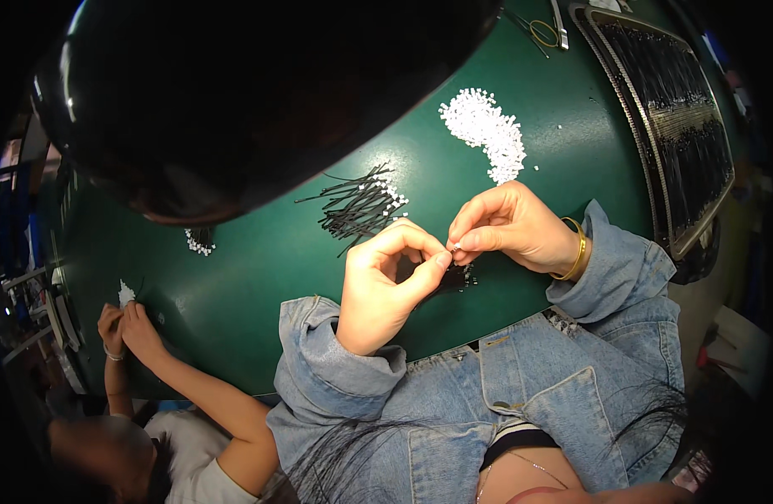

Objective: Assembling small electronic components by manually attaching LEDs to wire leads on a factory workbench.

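Observation:
My left hand (382,281) is closed in a pinch, thumb against forefinger. What its tips hold is too small to make out, perhaps a thin black wire. Fingertip to fingertip with it, my right hand (521,228) pinches a tiny white connector housing (457,247). Beneath both hands lie black wires with small metal tips (463,279), partly covered by my fingers. Beyond my left hand is a loose pile of short black wires (353,206), several with white housings on their ends. A heap of loose white housings (487,130) lies beyond my right hand.
A dark rounded object (260,101) blocks the upper left view. At right stands a metal-edged tray (647,118) packed with black wires. A tool (561,29) lies at the far edge. To the left, a co-worker's hands (133,332) work near white pieces (126,292) on the green table (252,336).

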Tool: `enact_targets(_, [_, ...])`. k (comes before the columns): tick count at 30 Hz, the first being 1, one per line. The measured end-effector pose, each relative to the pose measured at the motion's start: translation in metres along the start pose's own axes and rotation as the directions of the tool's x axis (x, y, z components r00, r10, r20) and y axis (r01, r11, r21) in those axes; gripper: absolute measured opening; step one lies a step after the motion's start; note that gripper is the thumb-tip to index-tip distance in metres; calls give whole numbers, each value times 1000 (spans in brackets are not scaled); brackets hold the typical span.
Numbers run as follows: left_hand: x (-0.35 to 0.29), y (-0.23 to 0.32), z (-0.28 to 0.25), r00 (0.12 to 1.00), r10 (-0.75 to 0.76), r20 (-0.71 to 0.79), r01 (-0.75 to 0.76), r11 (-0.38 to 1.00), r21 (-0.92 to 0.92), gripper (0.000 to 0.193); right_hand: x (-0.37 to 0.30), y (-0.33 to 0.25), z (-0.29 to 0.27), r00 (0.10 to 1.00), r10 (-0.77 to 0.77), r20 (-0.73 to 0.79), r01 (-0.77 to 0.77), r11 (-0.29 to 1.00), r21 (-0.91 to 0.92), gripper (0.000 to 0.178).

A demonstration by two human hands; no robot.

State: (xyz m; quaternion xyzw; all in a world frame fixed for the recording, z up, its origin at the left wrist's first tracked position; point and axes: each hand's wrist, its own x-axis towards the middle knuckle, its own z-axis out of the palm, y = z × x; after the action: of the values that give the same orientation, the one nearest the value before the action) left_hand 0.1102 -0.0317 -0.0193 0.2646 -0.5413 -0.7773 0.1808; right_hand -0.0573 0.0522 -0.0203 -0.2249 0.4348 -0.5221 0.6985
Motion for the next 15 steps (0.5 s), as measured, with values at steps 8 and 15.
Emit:
enact_targets(8, [-1,-1,1,999,-19,-26,20,999,41,4,-5,-4,6,897,-432,97,402,705,-584,7])
enact_targets(15, [-4,1,1,1000,11,8,-11,996,86,1,-3,-2,6,969,-243,-34,215,907,-362,7])
